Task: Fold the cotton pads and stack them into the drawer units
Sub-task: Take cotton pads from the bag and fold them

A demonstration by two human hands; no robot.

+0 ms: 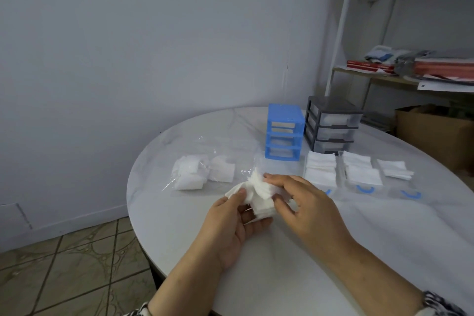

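Observation:
Both of my hands hold a small bunch of white cotton pads (257,194) above the round white table (282,277). My left hand (237,223) cups the bunch from below with its thumb on top. My right hand (305,202) pinches the pads from the right. A blue drawer unit (283,132) stands empty of its drawers behind them. Next to it on the right is a grey drawer unit (332,127) with its drawers pushed in. Three clear drawers (357,188) lie in front of the units, each with white pads inside.
A clear plastic bag (202,167) with more cotton pads lies at the left of the table. A metal shelf (400,74) with books and cloth stands at the right, with a cardboard box (433,131) under it. Tiled floor shows at lower left.

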